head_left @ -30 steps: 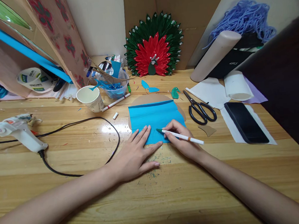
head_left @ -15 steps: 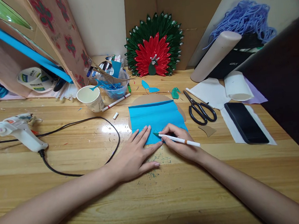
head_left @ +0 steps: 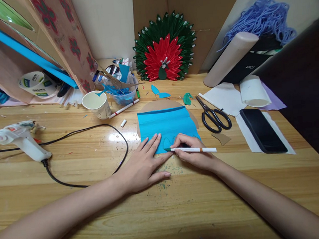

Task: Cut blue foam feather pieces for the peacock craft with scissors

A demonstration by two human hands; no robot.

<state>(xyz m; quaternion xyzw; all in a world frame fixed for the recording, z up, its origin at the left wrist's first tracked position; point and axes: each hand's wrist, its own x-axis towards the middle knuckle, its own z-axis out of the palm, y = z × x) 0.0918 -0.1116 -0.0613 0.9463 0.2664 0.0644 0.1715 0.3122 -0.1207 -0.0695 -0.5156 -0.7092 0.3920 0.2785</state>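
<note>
Resting flat, fingers parted, the left hand steadies the paper; the right hand pinches a marker at a small leafy outline, seemingly almost closed, uncut. Blue and creased, the paper lies over card. Beyond, two leaves are already cut.

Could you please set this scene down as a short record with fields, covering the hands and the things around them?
Left hand: spread, partly on the blue sheet
Right hand: holds a marker, its green tip at a drawn outline
Under sheet: cardboard
Left of sheet: glue gun, cup
Right of sheet: scissors, phone
Behind sheet: red-and-green peacock
</note>
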